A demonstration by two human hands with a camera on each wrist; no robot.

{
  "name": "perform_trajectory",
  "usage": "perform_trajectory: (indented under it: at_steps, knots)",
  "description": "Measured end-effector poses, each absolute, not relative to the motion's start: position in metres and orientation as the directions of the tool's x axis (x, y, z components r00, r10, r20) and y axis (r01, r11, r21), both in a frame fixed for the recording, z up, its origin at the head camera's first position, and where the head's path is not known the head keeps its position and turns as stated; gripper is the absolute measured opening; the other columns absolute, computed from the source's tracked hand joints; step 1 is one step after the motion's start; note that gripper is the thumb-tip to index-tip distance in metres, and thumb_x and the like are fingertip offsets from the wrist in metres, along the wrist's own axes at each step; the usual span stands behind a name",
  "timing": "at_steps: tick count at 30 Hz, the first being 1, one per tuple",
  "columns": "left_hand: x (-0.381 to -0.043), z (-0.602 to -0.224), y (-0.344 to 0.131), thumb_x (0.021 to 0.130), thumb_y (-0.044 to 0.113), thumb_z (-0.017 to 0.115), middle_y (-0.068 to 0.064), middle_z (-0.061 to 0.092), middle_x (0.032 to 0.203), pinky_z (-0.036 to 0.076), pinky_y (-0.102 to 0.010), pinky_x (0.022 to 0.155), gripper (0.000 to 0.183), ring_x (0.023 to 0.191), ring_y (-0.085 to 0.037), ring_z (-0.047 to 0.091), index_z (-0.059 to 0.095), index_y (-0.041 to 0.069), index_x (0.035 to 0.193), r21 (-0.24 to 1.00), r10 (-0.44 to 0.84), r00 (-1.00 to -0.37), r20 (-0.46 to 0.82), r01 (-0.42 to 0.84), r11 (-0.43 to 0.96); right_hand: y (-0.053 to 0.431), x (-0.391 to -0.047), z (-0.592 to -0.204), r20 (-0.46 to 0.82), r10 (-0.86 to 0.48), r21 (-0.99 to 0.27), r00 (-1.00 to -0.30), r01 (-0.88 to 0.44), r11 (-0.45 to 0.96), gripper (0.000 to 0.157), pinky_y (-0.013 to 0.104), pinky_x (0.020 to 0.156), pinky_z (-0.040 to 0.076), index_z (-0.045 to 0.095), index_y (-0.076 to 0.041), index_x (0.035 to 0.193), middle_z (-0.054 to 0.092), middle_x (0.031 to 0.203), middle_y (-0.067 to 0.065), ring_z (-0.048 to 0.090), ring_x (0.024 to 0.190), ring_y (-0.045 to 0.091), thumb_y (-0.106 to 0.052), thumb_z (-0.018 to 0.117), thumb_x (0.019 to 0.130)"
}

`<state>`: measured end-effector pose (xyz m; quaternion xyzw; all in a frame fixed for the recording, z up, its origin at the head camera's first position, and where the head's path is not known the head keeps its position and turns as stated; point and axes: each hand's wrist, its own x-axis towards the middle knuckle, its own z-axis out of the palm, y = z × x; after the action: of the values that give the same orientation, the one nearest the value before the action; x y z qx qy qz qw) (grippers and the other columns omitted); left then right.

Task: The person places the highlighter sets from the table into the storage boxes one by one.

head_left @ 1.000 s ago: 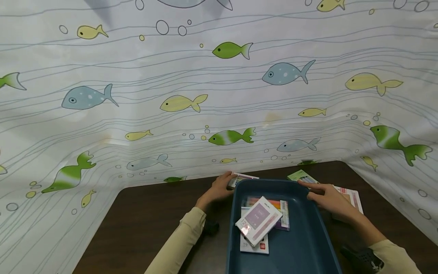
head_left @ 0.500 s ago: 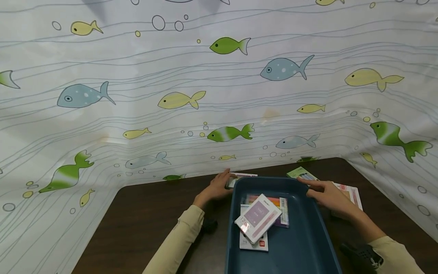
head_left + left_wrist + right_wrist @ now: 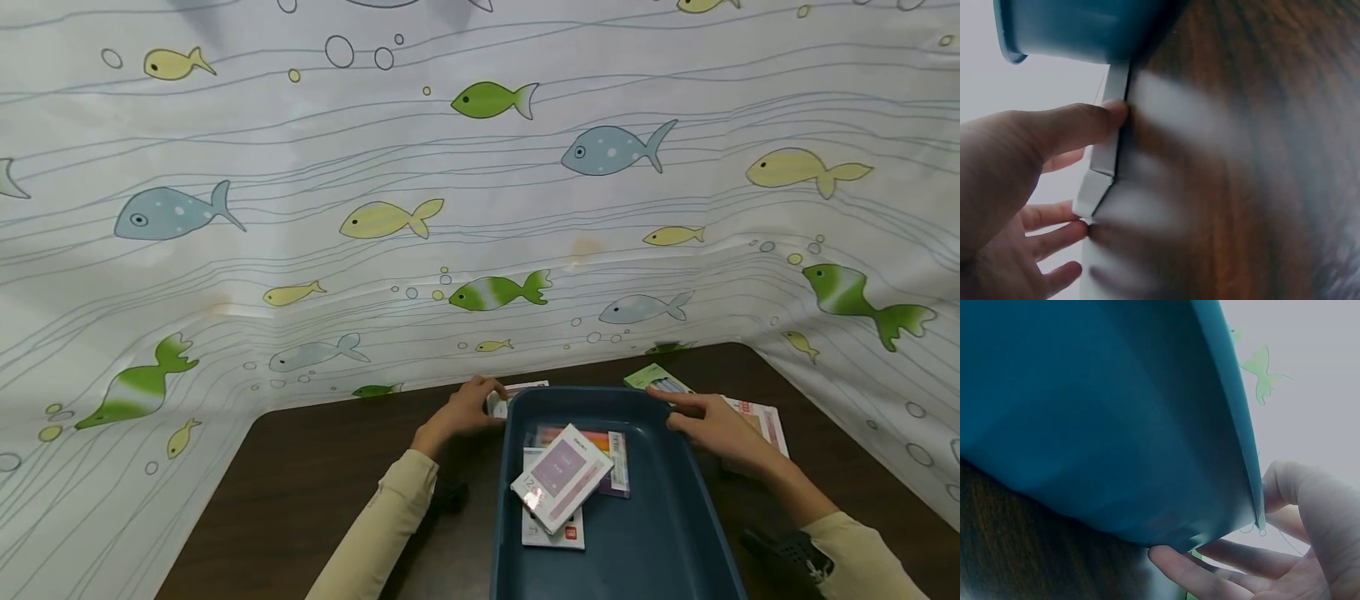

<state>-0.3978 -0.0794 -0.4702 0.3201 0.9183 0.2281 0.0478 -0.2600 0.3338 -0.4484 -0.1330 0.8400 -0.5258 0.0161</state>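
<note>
A flat white box [image 3: 527, 387] lies behind the far left corner of a dark blue tray [image 3: 652, 533], which hides part of it. My left hand [image 3: 465, 407] grips the box; in the left wrist view its thumb presses the box's long edge [image 3: 1107, 150] while the fingers curl round the other side. My right hand [image 3: 712, 429] holds the tray's far right corner, fingertips at its rim and lower wall in the right wrist view. Inside the tray, a white box with a purple panel [image 3: 562, 477] rests tilted across another white box [image 3: 553, 537] and a rainbow-coloured pack [image 3: 619, 467].
Beyond the right hand lie a green box [image 3: 654, 377] and a white and pink box [image 3: 768, 423], partly covered by that hand. A fish-patterned curtain [image 3: 405, 275] hangs along the back and sides of the dark wooden table [image 3: 315, 483].
My left hand has shifted slightly left, and the white box behind the tray has slid left with it. The right hand keeps its place on the tray.
</note>
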Motion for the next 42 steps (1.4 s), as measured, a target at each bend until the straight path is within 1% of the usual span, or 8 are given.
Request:
perform_trajectory:
  at_steps: [9,16,22,26,29,33,38,42]
  knots:
    - [-0.393,-0.46,-0.085,0.094,0.032,0.075,-0.019,0.048,0.137,0.038,-0.065,0.1,0.034,0.122,-0.039,0.049,0.061,0.016,0.121,0.468,0.601,-0.799,0.035,0.544,0.696,0.334,-0.267,-0.446,0.111,-0.247,-0.881,-0.963,-0.21,0.423,0.05,0.035,0.061,0.052,0.05,-0.009,0.151,0.046,0.149,0.027,0.063,0.076,0.024,-0.009,0.059,0.102]
    - [-0.398,-0.459,-0.083,0.099,0.031,0.07,-0.013,0.056,0.129,0.04,-0.064,0.097,0.027,0.122,-0.039,0.05,0.06,0.013,0.117,0.438,0.592,-0.803,0.069,0.557,0.705,0.334,-0.274,-0.445,0.12,-0.244,-0.869,-0.962,-0.221,0.442,0.05,0.031,0.05,0.045,0.051,-0.011,0.151,0.054,0.14,0.025,0.04,0.051,0.011,-0.011,0.059,0.102]
    - [-0.399,-0.46,-0.082,0.097,0.031,0.073,-0.01,0.059,0.124,0.04,-0.063,0.097,0.03,0.118,-0.037,0.052,0.061,0.012,0.117,0.452,0.575,-0.815,0.071,0.54,0.71,0.335,-0.278,-0.446,0.109,-0.259,-0.871,-0.96,-0.218,0.44,0.05,0.033,0.054,0.047,0.049,-0.011,0.152,0.051,0.142,0.028,0.049,0.056,0.015,-0.01,0.058,0.103]
    - [-0.399,-0.462,-0.082,0.096,0.032,0.074,-0.011,0.059,0.123,0.041,-0.063,0.095,0.034,0.115,-0.036,0.053,0.061,0.011,0.12,0.467,0.563,-0.824,0.072,0.526,0.71,0.336,-0.279,-0.447,0.106,-0.262,-0.872,-0.959,-0.217,0.44,0.05,0.034,0.062,0.051,0.049,-0.01,0.152,0.047,0.147,0.03,0.062,0.075,0.023,-0.01,0.057,0.103]
    - [-0.401,-0.464,-0.081,0.095,0.033,0.074,-0.011,0.059,0.123,0.041,-0.064,0.095,0.039,0.114,-0.036,0.053,0.06,0.01,0.124,0.473,0.558,-0.827,0.071,0.52,0.711,0.337,-0.28,-0.448,0.105,-0.263,-0.872,-0.959,-0.216,0.44,0.05,0.033,0.058,0.05,0.049,-0.009,0.152,0.048,0.145,0.03,0.059,0.066,0.02,-0.009,0.057,0.103]
    - [-0.402,-0.465,-0.08,0.095,0.034,0.074,-0.013,0.058,0.128,0.039,-0.065,0.097,0.044,0.118,-0.038,0.052,0.059,0.01,0.13,0.477,0.549,-0.833,0.07,0.512,0.715,0.339,-0.281,-0.449,0.107,-0.262,-0.87,-0.959,-0.217,0.442,0.05,0.032,0.05,0.045,0.049,-0.01,0.152,0.052,0.141,0.028,0.042,0.049,0.013,-0.009,0.058,0.103]
    - [-0.404,-0.467,-0.079,0.096,0.035,0.073,-0.017,0.052,0.141,0.036,-0.067,0.101,0.058,0.128,-0.042,0.047,0.054,0.005,0.141,0.465,0.543,-0.837,0.058,0.504,0.728,0.341,-0.283,-0.451,0.103,-0.262,-0.869,-0.96,-0.215,0.446,0.05,0.031,0.046,0.042,0.05,-0.012,0.152,0.055,0.137,0.027,0.035,0.046,0.01,-0.01,0.059,0.103]
    - [-0.406,-0.469,-0.078,0.095,0.037,0.072,-0.02,0.044,0.15,0.035,-0.067,0.103,0.068,0.134,-0.045,0.041,0.049,0.001,0.148,0.438,0.528,-0.847,0.057,0.496,0.749,0.343,-0.285,-0.451,0.111,-0.272,-0.874,-0.956,-0.224,0.431,0.05,0.033,0.053,0.049,0.049,-0.01,0.152,0.052,0.142,0.029,0.055,0.061,0.017,-0.009,0.058,0.103]
